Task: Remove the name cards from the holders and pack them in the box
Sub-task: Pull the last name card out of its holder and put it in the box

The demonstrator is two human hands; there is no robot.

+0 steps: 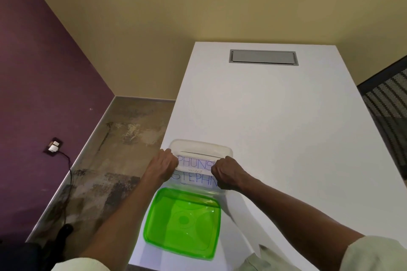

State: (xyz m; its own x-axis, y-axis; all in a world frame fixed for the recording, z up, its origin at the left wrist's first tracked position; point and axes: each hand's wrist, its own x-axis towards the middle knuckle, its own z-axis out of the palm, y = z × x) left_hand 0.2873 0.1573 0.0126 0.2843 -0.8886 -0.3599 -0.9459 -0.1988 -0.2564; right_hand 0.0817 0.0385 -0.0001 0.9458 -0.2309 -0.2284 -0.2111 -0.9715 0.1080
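Note:
A clear plastic box (199,145) sits near the left edge of the white table (275,116). Over it I hold a white name card (195,164) with blue handwritten letters, my left hand (161,165) pinching its left end and my right hand (228,174) its right end. A second white card (193,179) with blue letters lies just below it, inside the box's near part. I cannot tell whether the held card touches the box. No holder is clearly visible.
A translucent green lid (184,222) lies on the table just in front of the box. A grey cable hatch (263,57) is set in the table's far end. A mesh chair (387,103) stands at right. A wall socket with cable (54,147) is at left.

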